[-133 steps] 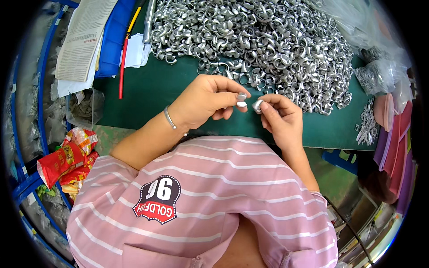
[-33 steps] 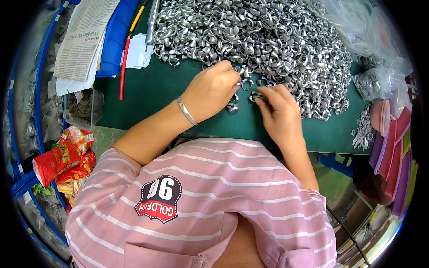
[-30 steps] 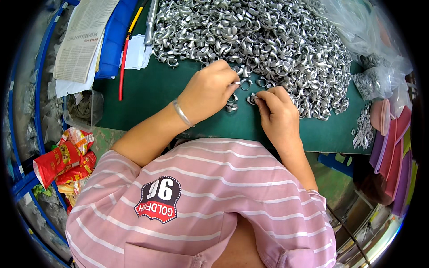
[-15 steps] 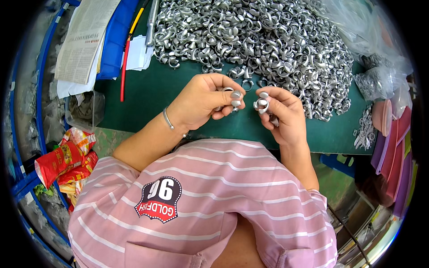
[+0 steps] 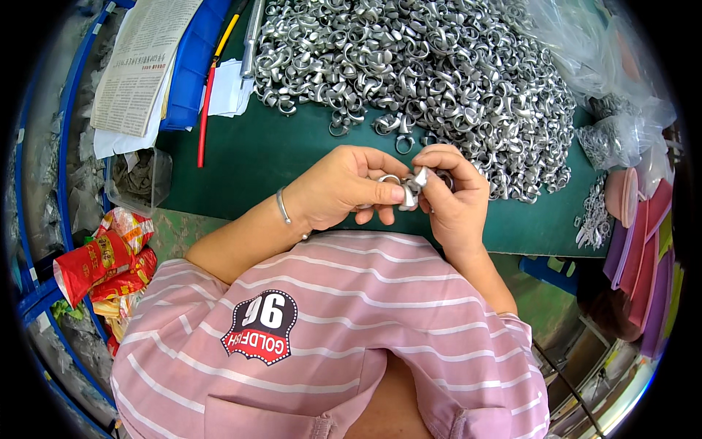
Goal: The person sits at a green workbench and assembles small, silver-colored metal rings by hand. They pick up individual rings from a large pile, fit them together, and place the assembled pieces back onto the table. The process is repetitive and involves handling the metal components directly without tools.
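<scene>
My left hand [image 5: 347, 186] is closed on silver-grey metal rings [image 5: 391, 179], with the thumb pressing on them. My right hand [image 5: 459, 197] pinches more rings [image 5: 420, 177] between thumb and fingers, close against those of the left. The two hands meet over the near part of the green table, and the rings between them touch or nearly touch. Beyond them lies a large heap of like rings [image 5: 417, 66]. One loose ring [image 5: 404, 144] rests at the heap's near edge. How many rings each palm hides, I cannot tell.
At left are a blue tray [image 5: 191, 66] with newspaper [image 5: 139, 66], a red-yellow stick [image 5: 207, 110], a metal rod [image 5: 251, 44] and a clear box [image 5: 157, 183]. Clear bags [image 5: 621, 139], small metal parts [image 5: 594, 212] and pink-purple sheets [image 5: 643, 256] lie at right.
My hands have come together from being apart. The right has moved left and its rings now meet the left hand's; the left has dropped slightly toward me.
</scene>
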{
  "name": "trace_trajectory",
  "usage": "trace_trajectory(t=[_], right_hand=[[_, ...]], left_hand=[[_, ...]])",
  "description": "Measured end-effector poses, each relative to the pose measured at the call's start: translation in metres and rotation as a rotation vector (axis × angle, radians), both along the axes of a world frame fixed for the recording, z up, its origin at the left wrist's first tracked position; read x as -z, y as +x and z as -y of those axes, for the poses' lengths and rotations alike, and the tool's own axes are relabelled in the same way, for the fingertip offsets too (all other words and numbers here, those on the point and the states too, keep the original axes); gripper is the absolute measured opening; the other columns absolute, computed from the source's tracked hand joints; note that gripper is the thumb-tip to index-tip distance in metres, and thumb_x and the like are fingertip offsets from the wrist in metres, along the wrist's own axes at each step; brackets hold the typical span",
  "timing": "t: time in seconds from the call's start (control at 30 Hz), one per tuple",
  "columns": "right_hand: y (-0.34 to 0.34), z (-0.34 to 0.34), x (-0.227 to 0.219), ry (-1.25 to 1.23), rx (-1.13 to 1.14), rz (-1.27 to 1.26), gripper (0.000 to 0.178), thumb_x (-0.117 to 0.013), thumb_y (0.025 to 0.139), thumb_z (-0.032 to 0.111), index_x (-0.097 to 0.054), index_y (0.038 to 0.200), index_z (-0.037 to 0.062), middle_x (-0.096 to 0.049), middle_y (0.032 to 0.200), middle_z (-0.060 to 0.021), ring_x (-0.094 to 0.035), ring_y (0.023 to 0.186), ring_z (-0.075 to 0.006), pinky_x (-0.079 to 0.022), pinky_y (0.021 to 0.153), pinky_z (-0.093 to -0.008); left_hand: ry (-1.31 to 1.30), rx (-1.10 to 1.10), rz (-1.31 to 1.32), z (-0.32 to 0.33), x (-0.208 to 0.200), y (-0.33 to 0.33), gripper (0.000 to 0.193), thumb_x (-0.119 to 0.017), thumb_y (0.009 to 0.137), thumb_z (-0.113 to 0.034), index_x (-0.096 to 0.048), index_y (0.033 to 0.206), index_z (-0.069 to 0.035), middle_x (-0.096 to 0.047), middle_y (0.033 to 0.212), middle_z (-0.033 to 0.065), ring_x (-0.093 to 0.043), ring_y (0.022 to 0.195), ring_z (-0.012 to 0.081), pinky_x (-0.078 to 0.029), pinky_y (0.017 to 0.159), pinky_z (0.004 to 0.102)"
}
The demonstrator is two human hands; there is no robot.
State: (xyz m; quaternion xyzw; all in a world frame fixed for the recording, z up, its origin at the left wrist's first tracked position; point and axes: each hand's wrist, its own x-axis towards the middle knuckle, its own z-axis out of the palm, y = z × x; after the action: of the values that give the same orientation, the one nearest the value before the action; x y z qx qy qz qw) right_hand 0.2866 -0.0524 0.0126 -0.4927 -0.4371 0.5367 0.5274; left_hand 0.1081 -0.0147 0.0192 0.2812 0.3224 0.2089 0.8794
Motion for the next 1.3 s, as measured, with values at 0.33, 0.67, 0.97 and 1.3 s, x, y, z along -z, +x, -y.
trace_trajectory(t=[0.33, 0.67, 0.97, 1.3], right_hand=[[0.000, 0.003, 0.003, 0.270, 0.031, 0.231, 0.012, -0.063, 0.073, -0.007, -0.061, 0.084, -0.0014, -0.061, 0.086, -0.0087, -0.057, 0.080, -0.0153, -0.045, 0.070, -0.0260], [0.000, 0.002, -0.009, -0.320, -0.025, -0.294, 0.012, -0.065, 0.082, 0.008, -0.060, 0.084, -0.0034, -0.060, 0.069, -0.0055, -0.046, 0.047, -0.0053, -0.033, 0.038, -0.0181], [0.004, 0.010, -0.005, -0.178, -0.169, -0.105, 0.008, -0.067, 0.079, 0.006, -0.063, 0.080, -0.0005, -0.060, 0.070, -0.0036, -0.048, 0.053, -0.0074, -0.036, 0.045, -0.0205], [-0.002, -0.026, 0.001, 0.392, 0.015, 0.915, 0.007, -0.065, 0.076, 0.005, -0.062, 0.079, 0.0008, -0.059, 0.073, -0.0117, -0.059, 0.061, -0.0268, -0.047, 0.052, -0.0341]], left_hand=[[0.191, -0.210, -0.121, 0.004, 0.001, 0.002, 0.020, -0.059, 0.080, 0.000, -0.057, 0.100, 0.003, -0.061, 0.078, 0.0075, -0.055, 0.059, 0.0078, -0.039, 0.042, 0.0160], [0.069, -0.221, -0.065, 0.003, 0.002, 0.001, 0.015, -0.058, 0.080, 0.000, -0.057, 0.095, 0.004, -0.061, 0.078, 0.0095, -0.055, 0.058, 0.0093, -0.040, 0.042, 0.0169], [-0.026, -0.192, -0.018, 0.000, 0.006, -0.008, 0.023, -0.052, 0.078, -0.003, -0.056, 0.099, 0.007, -0.061, 0.078, 0.0133, -0.061, 0.060, 0.0164, -0.047, 0.043, 0.0213], [-0.188, -0.249, 0.367, -0.004, 0.021, -0.033, 0.019, -0.050, 0.088, -0.019, -0.056, 0.095, -0.003, -0.055, 0.084, 0.0119, -0.054, 0.066, 0.0157, -0.042, 0.043, 0.0209]])
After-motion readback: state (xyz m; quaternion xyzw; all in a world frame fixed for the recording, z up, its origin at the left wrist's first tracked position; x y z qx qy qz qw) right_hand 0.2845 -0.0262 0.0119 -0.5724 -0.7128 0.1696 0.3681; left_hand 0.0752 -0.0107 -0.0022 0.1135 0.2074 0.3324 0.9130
